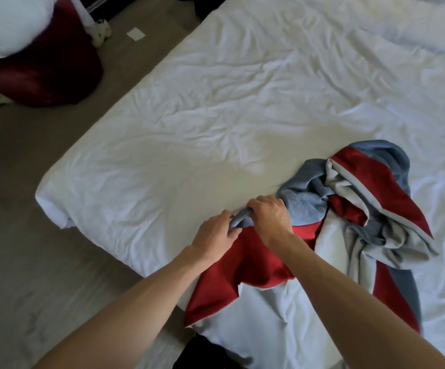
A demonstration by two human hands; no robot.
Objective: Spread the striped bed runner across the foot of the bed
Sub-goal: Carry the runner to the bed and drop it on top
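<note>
left hand (215,236), right hand (269,217) grip runner (248,265) | red cushion (45,73) beside bed (216,102)

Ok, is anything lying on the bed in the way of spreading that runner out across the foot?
Nothing visible. The left hand and right hand both grip a grey edge of the striped runner, which lies bunched to the right. The white sheet along the near edge, out to the left corner, shows only wrinkles.

runner (362,198): red, blue-grey, pale grey stripes | bed sheet (216,102): white | floor (16,182): grey-brown
</note>
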